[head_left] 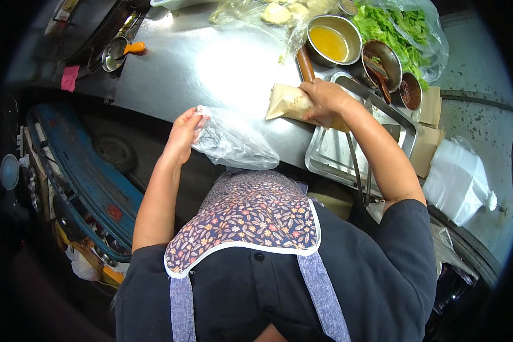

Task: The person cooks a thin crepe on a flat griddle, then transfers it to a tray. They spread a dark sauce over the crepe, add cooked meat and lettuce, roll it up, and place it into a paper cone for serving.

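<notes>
My left hand (183, 132) pinches the rim of a clear plastic bag (236, 142), which hangs at the front edge of the steel counter (165, 74). To the right, my right hand (327, 101) grips a food packet wrapped in pale paper (287, 102). That packet is held above the counter, beside the metal tray (330, 151), and is apart from the bag. Part of the packet is hidden under my fingers. Tongs (356, 162) lie across the tray below my right forearm. Just beyond my right hand is a brown wooden handle (305, 64).
A pot of yellow liquid (331, 45) stands at the back right, beside a bowl with a brush (381, 62) and a small bowl of dark red paste (410, 91). Lettuce (396, 25) lies behind them. White plastic bags (458, 179) hang at right. An orange-handled ladle (132, 49) sits at left.
</notes>
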Demonstrator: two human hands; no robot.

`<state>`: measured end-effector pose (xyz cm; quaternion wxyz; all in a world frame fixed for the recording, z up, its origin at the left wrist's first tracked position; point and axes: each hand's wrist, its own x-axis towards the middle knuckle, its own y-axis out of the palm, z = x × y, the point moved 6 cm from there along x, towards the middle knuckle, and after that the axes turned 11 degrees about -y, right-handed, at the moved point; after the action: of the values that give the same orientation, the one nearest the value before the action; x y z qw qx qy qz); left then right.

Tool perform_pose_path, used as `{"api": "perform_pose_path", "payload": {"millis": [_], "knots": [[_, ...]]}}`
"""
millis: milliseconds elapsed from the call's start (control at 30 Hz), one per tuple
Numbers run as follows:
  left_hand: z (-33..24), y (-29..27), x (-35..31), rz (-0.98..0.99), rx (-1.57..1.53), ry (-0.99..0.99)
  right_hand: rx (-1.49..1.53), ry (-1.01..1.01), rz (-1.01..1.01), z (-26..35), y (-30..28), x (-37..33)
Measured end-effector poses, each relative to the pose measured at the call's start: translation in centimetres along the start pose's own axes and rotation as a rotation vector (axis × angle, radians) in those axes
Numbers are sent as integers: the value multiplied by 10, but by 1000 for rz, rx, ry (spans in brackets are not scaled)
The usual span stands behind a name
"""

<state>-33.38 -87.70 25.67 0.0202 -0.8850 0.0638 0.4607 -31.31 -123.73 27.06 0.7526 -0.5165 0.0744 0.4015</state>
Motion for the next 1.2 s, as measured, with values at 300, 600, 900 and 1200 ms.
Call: {"api": "perform_pose_path", "payload": {"millis": [300, 600, 900, 1200], "knots": [[-31, -5, 31, -93, 26, 25, 140, 67, -193, 10, -24, -24], [-48, 31, 22, 16, -84, 128, 1018, -137, 22, 111, -2, 36], [30, 6, -44, -609, 655, 487, 2147, 329, -287, 113, 74, 42], [77, 85, -31, 391, -197, 195, 1839, 156, -851, 79, 42, 88]]}}
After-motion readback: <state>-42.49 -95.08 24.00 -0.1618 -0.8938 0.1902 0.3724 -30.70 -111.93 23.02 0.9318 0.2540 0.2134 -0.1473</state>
